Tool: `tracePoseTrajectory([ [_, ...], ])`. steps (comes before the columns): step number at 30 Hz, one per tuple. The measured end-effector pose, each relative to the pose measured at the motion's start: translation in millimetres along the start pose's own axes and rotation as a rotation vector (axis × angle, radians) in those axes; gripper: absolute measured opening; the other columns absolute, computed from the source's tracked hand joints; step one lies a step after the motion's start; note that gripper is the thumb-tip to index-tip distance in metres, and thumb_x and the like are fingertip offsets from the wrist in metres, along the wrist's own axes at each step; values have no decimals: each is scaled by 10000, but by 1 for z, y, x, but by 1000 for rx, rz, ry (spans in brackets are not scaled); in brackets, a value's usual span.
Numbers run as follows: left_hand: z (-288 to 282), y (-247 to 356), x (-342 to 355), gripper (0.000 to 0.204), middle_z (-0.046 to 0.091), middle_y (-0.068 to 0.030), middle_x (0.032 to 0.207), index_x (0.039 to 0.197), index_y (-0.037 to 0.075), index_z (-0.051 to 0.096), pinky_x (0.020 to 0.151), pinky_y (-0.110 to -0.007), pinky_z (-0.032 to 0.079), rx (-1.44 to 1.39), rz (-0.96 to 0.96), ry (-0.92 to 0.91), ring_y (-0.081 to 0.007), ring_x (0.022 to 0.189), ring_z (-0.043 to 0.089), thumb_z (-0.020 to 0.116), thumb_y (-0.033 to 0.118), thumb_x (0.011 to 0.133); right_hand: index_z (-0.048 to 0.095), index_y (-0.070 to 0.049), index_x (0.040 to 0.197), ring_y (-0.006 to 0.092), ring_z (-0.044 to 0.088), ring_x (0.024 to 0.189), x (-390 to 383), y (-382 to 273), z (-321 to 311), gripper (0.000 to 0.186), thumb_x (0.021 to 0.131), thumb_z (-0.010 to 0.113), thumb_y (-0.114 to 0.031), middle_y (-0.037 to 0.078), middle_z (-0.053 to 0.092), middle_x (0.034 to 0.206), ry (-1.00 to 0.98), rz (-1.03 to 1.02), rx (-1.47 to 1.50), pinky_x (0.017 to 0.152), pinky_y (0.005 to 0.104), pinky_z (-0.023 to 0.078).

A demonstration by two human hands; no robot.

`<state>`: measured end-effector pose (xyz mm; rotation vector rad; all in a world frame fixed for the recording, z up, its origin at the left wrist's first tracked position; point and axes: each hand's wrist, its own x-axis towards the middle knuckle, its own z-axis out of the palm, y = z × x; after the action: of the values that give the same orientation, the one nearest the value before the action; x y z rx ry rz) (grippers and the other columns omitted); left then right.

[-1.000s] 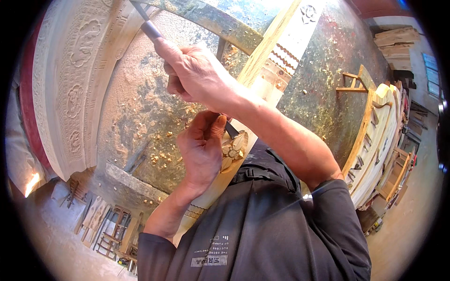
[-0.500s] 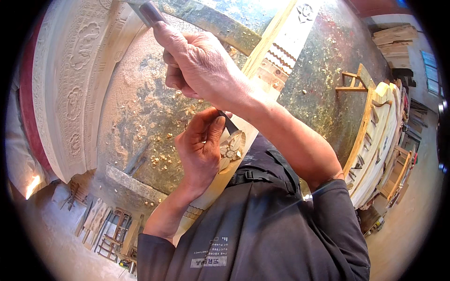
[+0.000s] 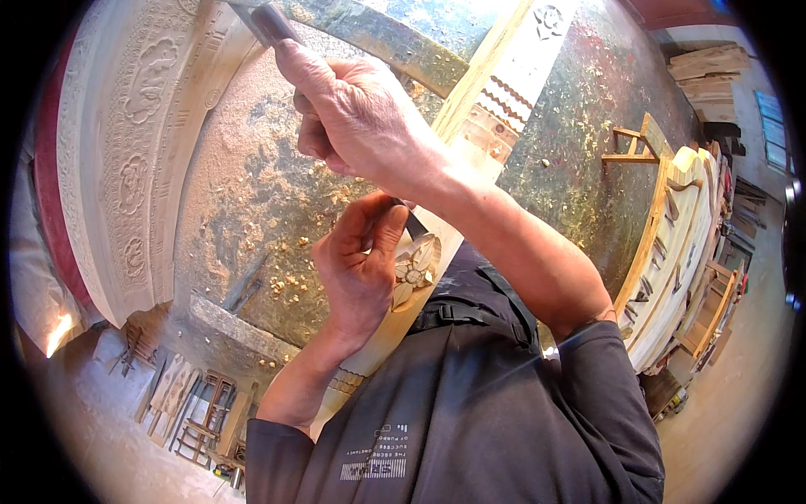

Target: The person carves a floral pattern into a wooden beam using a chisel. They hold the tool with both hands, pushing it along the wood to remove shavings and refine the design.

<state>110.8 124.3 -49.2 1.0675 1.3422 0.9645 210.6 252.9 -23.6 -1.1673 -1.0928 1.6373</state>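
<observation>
My left hand pinches a carving chisel. Its dark metal blade points down at a flower carved in relief on a pale wooden beam. Most of the chisel is hidden behind the fingers and the right forearm. Higher up and further away, my right hand is closed round a tool with a dark, rounded end sticking out past the thumb. The rest of that tool is mostly covered, so its kind is unclear. The beam runs diagonally beneath both arms, with a second carved flower near its far end.
A large carved panel stands at the left. Wood shavings and sawdust lie over the dark surface below. At the right, several hand tools rest on a long pale board beside a small wooden frame.
Almost everything stays in place. My left hand and the chisel have shifted very slightly; my right hand keeps its grip nearly still.
</observation>
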Motion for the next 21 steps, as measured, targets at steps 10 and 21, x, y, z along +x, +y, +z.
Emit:
tracePoseTrajectory([
  [10,1,0,0,204,782,-64,1034,1201,-54,713,858,-244,567,3,17,-10,-52,946,668,721,6,1006,665,-8,771,136,608,554,-3,-4,1,699,1105,476,-592,50,609,577,32,5,-28,563,357,527],
  [21,6,0,2,196,799,-88,1006,1176,-49,731,827,-253,583,88,8,28,-72,910,704,741,17,992,626,-35,744,124,594,540,1,6,-6,659,1099,502,-577,41,607,570,63,-18,77,540,341,501],
])
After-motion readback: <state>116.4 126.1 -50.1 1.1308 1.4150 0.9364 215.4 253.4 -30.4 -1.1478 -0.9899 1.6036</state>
